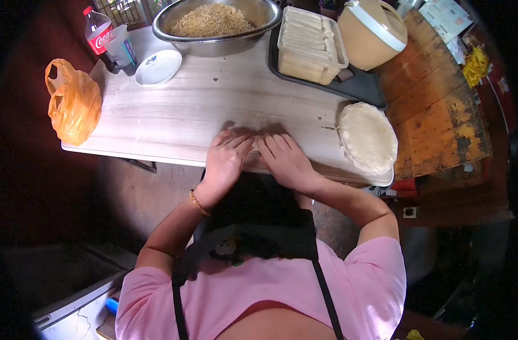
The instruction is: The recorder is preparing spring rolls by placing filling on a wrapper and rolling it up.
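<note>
My left hand (pixel 229 157) and my right hand (pixel 282 157) lie side by side, palms down, at the near edge of the pale wood-patterned table (pixel 174 114). Their fingertips almost meet. Whatever is under the fingers is hidden, so I cannot tell if they hold anything. To the right of my right hand sits a round stack of thin, pale dough wrappers (pixel 369 138). Farther back, a plastic container (pixel 312 70) holds rows of pale wrapped rolls (pixel 305 36). A large steel bowl (pixel 216 40) behind my hands holds a heap of shredded brownish filling (pixel 212 20).
An orange plastic bag (pixel 76 106) stands at the left edge. Near it are a cola bottle (pixel 98 38), a plastic cup (pixel 120 46) and a white plate (pixel 159 68). A dark tray (pixel 361 87) lies under the container, beside a beige lidded tub (pixel 367 36). A worn wooden table (pixel 437 106) adjoins on the right.
</note>
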Action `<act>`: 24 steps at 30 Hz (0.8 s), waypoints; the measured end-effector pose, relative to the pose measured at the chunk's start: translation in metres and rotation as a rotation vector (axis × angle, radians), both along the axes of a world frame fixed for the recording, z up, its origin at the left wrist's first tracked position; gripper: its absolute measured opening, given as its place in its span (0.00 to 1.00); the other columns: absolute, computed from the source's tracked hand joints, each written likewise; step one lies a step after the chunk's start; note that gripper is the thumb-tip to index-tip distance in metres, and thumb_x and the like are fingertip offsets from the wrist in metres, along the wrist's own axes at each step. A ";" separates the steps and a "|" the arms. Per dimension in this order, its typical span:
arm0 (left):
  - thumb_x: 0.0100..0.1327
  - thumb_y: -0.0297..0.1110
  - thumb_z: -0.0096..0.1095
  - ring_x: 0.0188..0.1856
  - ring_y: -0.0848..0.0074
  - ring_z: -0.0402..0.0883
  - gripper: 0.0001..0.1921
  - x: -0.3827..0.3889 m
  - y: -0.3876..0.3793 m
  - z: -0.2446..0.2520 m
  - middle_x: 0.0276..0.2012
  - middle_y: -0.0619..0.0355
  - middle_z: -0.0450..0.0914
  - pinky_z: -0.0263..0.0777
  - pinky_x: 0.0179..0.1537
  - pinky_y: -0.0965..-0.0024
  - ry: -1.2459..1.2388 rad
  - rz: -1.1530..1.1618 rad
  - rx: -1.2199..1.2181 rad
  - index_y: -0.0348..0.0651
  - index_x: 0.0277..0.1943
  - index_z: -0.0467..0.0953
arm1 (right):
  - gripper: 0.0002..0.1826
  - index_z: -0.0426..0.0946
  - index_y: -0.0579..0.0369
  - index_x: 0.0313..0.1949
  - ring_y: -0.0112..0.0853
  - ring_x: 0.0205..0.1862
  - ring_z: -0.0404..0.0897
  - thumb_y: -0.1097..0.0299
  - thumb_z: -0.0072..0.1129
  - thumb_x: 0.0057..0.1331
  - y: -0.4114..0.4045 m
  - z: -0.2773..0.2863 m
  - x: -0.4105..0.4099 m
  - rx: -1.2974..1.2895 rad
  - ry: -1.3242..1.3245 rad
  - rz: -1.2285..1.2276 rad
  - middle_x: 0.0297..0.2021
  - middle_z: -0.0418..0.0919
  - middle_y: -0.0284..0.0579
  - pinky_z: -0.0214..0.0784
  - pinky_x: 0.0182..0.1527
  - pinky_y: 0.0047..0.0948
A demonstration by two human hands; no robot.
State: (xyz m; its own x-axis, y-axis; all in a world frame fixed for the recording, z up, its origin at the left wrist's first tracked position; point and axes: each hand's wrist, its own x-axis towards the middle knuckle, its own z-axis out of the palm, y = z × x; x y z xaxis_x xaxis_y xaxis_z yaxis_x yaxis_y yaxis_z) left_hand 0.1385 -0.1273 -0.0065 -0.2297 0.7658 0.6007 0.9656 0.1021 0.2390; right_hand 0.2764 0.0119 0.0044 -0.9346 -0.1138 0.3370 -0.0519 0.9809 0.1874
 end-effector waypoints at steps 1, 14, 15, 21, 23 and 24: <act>0.60 0.30 0.59 0.47 0.65 0.81 0.10 0.000 0.002 -0.002 0.42 0.53 0.83 0.66 0.56 0.63 -0.004 0.001 -0.009 0.38 0.43 0.81 | 0.28 0.66 0.66 0.59 0.44 0.52 0.71 0.62 0.54 0.63 0.001 -0.003 0.001 -0.009 -0.004 0.001 0.50 0.73 0.53 0.60 0.60 0.42; 0.70 0.40 0.47 0.60 0.65 0.73 0.20 -0.026 0.036 -0.023 0.56 0.45 0.77 0.53 0.66 0.55 0.140 0.138 -0.177 0.33 0.54 0.75 | 0.33 0.62 0.67 0.62 0.44 0.65 0.65 0.60 0.58 0.61 0.029 -0.020 -0.040 -0.317 0.019 -0.093 0.61 0.68 0.58 0.42 0.71 0.49; 0.70 0.40 0.47 0.61 0.65 0.73 0.19 -0.027 0.037 -0.024 0.56 0.46 0.76 0.53 0.67 0.54 0.111 0.143 -0.162 0.34 0.54 0.75 | 0.35 0.60 0.67 0.63 0.45 0.66 0.64 0.59 0.59 0.61 0.030 -0.019 -0.042 -0.368 -0.003 -0.094 0.61 0.67 0.58 0.40 0.72 0.49; 0.71 0.38 0.44 0.68 0.63 0.63 0.22 -0.026 0.041 -0.025 0.65 0.48 0.68 0.48 0.69 0.51 -0.011 0.131 -0.175 0.36 0.63 0.67 | 0.46 0.51 0.68 0.67 0.45 0.73 0.51 0.47 0.59 0.60 0.032 -0.020 -0.044 -0.426 -0.054 -0.079 0.68 0.56 0.60 0.32 0.73 0.49; 0.71 0.39 0.45 0.68 0.63 0.64 0.22 -0.027 0.042 -0.028 0.64 0.49 0.69 0.49 0.69 0.52 0.022 0.143 -0.163 0.37 0.62 0.68 | 0.48 0.49 0.67 0.68 0.45 0.73 0.48 0.46 0.59 0.60 0.030 -0.018 -0.044 -0.437 -0.084 -0.091 0.69 0.53 0.60 0.31 0.74 0.49; 0.71 0.41 0.45 0.68 0.64 0.64 0.22 -0.028 0.043 -0.028 0.63 0.49 0.70 0.50 0.69 0.53 0.060 0.153 -0.146 0.38 0.61 0.70 | 0.50 0.48 0.67 0.68 0.45 0.74 0.46 0.45 0.60 0.59 0.030 -0.016 -0.043 -0.444 -0.108 -0.104 0.70 0.51 0.59 0.31 0.74 0.48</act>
